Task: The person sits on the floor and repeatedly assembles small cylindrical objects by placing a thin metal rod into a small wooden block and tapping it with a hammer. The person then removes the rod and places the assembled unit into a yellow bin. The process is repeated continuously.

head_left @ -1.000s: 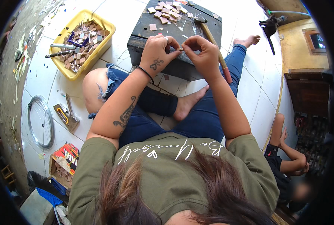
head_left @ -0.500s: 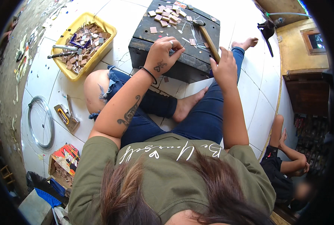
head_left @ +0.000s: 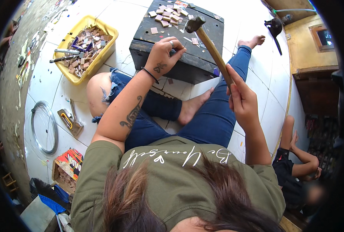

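Observation:
My right hand (head_left: 243,96) grips a hammer (head_left: 214,50) by its wooden handle. The dark metal head is raised above a black wooden block (head_left: 144,34) in front of me. Over the block's near edge, my left hand (head_left: 161,58) is closed in a pinch, thumb against forefinger. Something thin may stick out of the fingertips, too small to make out. On the block's far part lies a pile of small pinkish-brown square tiles (head_left: 168,17). Thin metal wire pieces (head_left: 203,42) are scattered beside them, partly behind the hammer.
A yellow tub (head_left: 112,48) full of small tiles, with pens on top, stands at the left. Below it lie a staple gun (head_left: 71,121) and a wire coil (head_left: 56,133). A red printed carton (head_left: 69,164) holds more pieces. Another person's bent leg (head_left: 305,157) is at the right.
My right hand has taken hold of the hammer, which lay on the block, and lifted it toward me. The left hand stays pinched in nearly the same place.

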Demonstrator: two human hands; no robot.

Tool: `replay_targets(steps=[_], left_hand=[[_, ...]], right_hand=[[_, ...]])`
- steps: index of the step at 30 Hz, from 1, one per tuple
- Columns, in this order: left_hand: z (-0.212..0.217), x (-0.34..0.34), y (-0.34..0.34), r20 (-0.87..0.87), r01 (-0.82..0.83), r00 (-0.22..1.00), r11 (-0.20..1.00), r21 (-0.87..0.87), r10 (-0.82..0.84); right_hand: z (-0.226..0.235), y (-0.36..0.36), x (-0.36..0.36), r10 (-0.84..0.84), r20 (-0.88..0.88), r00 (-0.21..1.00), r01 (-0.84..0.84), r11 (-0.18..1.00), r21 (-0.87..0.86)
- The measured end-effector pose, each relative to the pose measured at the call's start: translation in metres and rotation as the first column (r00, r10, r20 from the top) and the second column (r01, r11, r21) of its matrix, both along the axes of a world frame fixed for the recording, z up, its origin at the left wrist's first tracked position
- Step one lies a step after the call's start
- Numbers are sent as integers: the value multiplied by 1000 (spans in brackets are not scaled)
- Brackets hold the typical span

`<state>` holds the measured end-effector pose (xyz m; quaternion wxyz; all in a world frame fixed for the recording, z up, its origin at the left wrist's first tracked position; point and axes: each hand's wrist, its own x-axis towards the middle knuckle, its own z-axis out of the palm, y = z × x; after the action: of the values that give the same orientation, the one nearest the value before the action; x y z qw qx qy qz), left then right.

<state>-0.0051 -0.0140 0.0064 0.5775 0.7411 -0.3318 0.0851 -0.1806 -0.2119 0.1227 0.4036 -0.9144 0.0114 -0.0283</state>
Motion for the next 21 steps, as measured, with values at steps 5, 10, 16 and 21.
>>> replay_targets(steps=[5, 10, 16, 21], left_hand=[[1, -1, 1, 38, -18, 999, 1000, 4, 18], [1, -2, 1, 31, -18, 999, 1000, 18, 17], [-2, -1, 1, 39, -11, 999, 1000, -15, 11], [-4, -2, 0, 16, -27, 1000, 1000, -7, 27]], right_hand=[[3, 10, -9, 61, 91, 994, -38, 973, -228], [2, 6, -10, 65, 133, 989, -36, 977, -211], [-2, 3, -11, 70, 150, 986, -43, 983, -179], [-6, 0, -8, 64, 108, 992, -46, 985, -165]])
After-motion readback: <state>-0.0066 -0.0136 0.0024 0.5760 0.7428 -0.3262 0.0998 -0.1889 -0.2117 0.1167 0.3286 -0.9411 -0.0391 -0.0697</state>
